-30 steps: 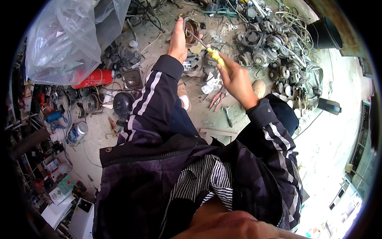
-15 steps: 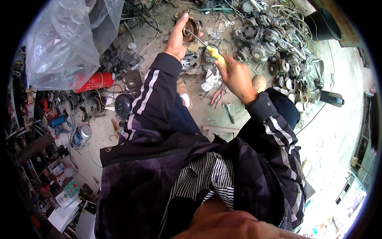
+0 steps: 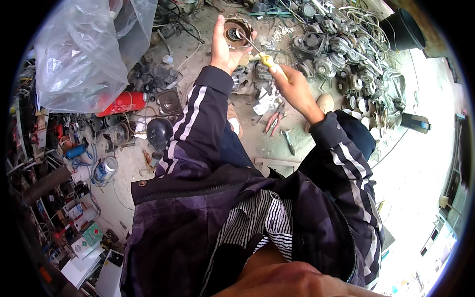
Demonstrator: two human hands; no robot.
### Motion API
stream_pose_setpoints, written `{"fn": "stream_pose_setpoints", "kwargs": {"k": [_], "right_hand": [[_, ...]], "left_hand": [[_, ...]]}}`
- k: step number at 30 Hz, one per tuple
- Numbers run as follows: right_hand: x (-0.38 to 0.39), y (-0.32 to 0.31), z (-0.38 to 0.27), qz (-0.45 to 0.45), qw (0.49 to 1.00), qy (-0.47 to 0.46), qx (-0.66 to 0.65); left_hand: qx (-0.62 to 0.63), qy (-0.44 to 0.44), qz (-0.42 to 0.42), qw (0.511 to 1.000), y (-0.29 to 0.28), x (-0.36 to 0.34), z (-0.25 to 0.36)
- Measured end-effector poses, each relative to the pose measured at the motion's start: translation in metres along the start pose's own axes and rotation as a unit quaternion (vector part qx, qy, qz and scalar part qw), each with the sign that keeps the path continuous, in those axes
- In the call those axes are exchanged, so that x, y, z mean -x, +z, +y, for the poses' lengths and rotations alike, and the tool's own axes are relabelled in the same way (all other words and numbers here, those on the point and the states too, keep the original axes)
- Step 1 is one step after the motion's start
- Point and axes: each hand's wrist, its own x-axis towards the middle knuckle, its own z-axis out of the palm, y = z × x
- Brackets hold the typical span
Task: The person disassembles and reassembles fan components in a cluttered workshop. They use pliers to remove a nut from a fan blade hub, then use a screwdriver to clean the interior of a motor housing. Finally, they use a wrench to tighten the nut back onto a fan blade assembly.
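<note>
Over the cluttered floor, the left hand is holding a round metal cup, and the right hand is gripping a yellow screwdriver, its tip pointing inside. The work (so I judge) is looking begun but unfinished; how much is remaining, I cannot tell.

2 arms stretch forward, left hand cupped, right hand curled.

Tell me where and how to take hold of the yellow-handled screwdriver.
Likely best by its thick yellow handle, from the lower right, where the right hand grips it. The slim shaft runs up-left to the round metal part in the left hand, so that end looks crowded.
</note>
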Motion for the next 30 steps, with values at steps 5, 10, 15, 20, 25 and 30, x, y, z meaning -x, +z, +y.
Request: {"fn": "stream_pose_setpoints", "kwargs": {"k": [5,10,15,20,25,30], "right_hand": [[0.006,-0.015,-0.007,0.020,1.000,-0.004,0.014],[0.014,-0.031,-0.015,0.024,1.000,-0.004,0.001],[0.015,-0.052,-0.020,-0.002,1.000,0.005,0.004],[0.026,-0.096,-0.041,-0.013,0.992,0.060,0.106],[0.036,-0.113,-0.024,0.034,0.953,-0.012,0.301],[0.036,-0.110,-0.034,0.101,0.910,-0.043,0.400]], "left_hand": [[0.060,-0.044,-0.069,0.995,-0.008,0.000,0.012],[0.098,-0.100,-0.116,0.983,-0.013,0.005,0.019],[0.089,-0.106,-0.107,0.985,-0.017,0.013,0.023],[0.081,-0.123,-0.154,0.977,-0.024,0.010,0.024],[0.033,-0.103,-0.096,0.989,0.004,0.019,0.015],[0.055,-0.113,-0.121,0.985,0.005,0.021,0.017]]}}
